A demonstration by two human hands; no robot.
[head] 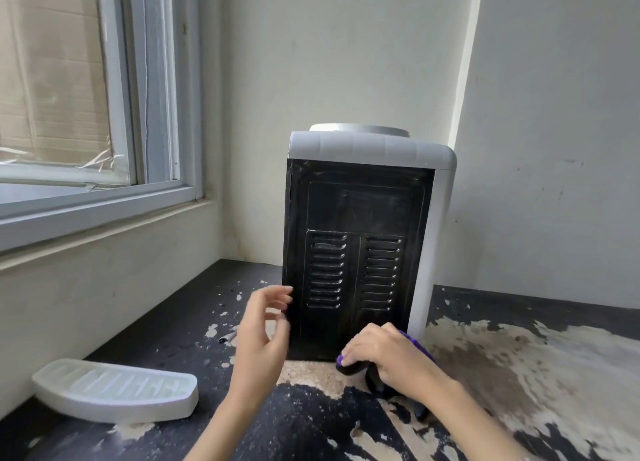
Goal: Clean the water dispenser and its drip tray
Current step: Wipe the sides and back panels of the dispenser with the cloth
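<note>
A white tabletop water dispenser stands on the worn table with its black vented back panel facing me. My right hand grips a purple and dark cloth against the panel's bottom right corner. My left hand hovers at the panel's lower left edge, fingers loosely curved, fingertips near or just touching the edge, holding nothing. The white drip tray lies on the table at the left, apart from the dispenser, its slotted grille facing up.
The table has peeling black paint over bare pale patches. A window with a sill runs along the left wall. The dispenser sits close to the room's corner walls. A small grey scrap lies left of the dispenser.
</note>
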